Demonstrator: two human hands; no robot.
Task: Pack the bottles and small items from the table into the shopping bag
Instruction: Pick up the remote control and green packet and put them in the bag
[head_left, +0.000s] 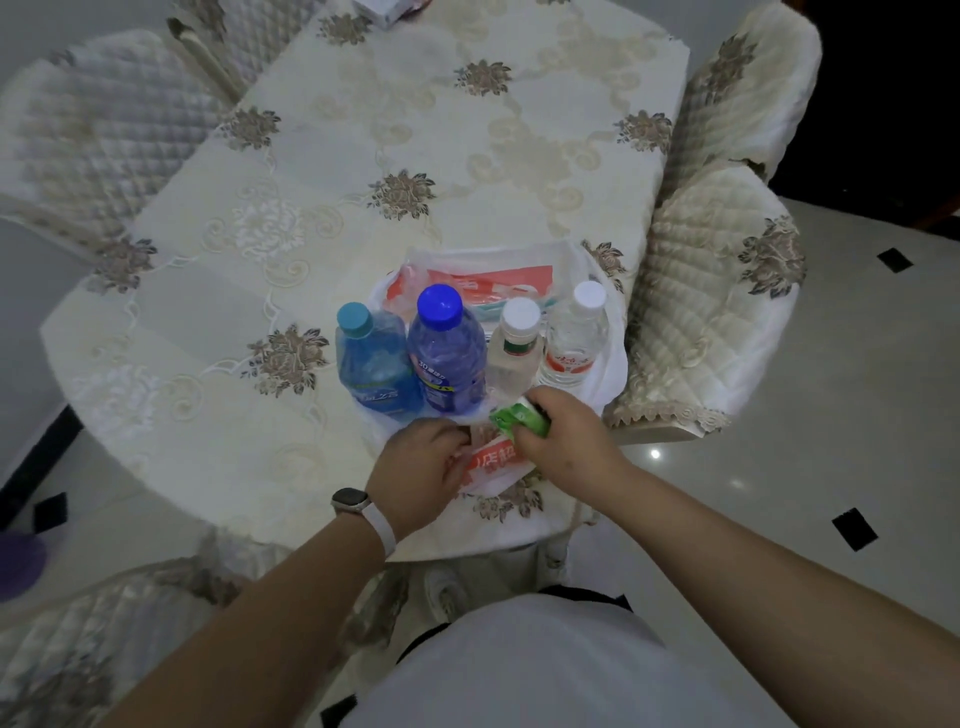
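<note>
Head view. A white plastic shopping bag (498, 275) with red print lies open on the near right part of a table (415, 130) covered by a cream cloth embroidered with flowers.

4 bottles stand upright in a row within the spread plastic, caps up, each touching or just beside its neighbour. From left to right:
- **(1)** a teal-capped bottle (374, 364) of blue plastic
- **(2)** a blue-capped bottle (447, 358), violet-blue and the tallest in the frame
- **(3)** a clear green-labelled bottle (511, 348) with a white cap
- **(4)** a clear red-labelled bottle (574, 338) with a white cap

The bag's far wall rises behind the row, and its white film shows around the bottle bases. How deep the bottles sit cannot be told.

At the bag's near edge, the left hand (421, 467) has its fingers curled on a fold of the printed plastic. A watch (352, 501) on a white strap is on that wrist. The right hand (566, 436) is closed around a small green packet (519, 418), held over the near rim of the bag just in front of bottle 3. The packet is blurred and its print is unreadable.

A quilted chair (711, 312) stands just beside the table's right edge, and a box (384, 10) sits at the table's far end, cut off by the frame.
</note>
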